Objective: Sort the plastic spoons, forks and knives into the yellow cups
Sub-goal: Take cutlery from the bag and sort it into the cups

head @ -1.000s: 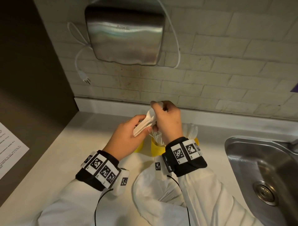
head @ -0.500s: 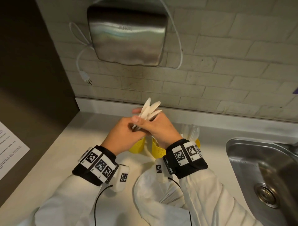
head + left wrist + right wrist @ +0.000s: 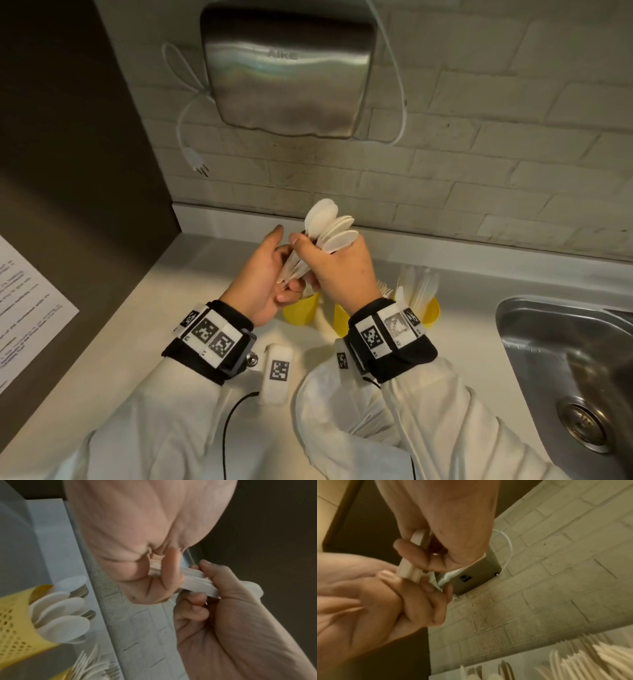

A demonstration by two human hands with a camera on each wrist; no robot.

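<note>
Both hands (image 3: 260, 274) (image 3: 342, 270) grip spoons (image 3: 330, 226) above yellow cups (image 3: 301, 310).

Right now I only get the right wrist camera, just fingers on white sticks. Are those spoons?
Observer: Yes. The head view shows the held spoons fanning their round bowls above the right hand.
Operator: Where do they go?
Observer: The left wrist view shows a yellow cup already holding other spoons.
Operator: Anything nearby to watch out for?
Observer: A steel sink is off to the right.
</note>
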